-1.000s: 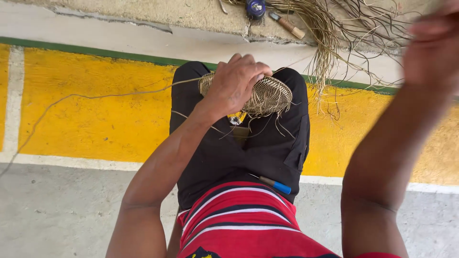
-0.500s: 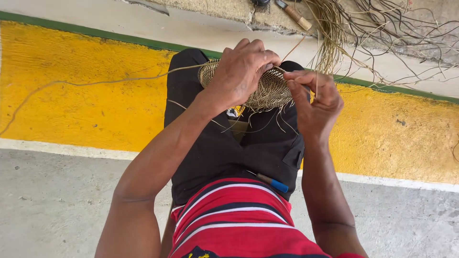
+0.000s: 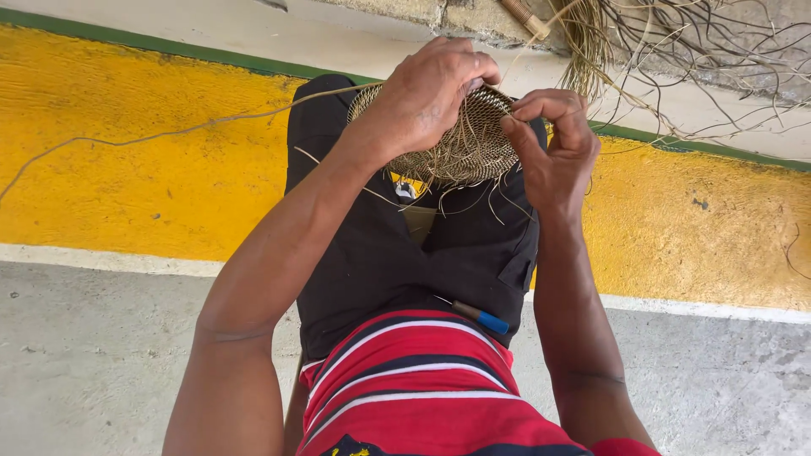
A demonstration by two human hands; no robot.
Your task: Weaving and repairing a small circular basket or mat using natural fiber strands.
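Both hands' grip on woven disc (image 3: 460,148)

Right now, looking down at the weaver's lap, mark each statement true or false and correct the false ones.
1. Both hands are on the round woven disc. True: the left hand lies over its top and the right hand pinches its edge.
2. The disc lies flat on the concrete floor. False: it is held over the knees, above the dark shorts.
3. A blue-handled tool rests on the lap near the striped shirt. True.
4. The painted band on the ground is red. False: it is yellow.
5. A long loose strand trails away to the left. True.
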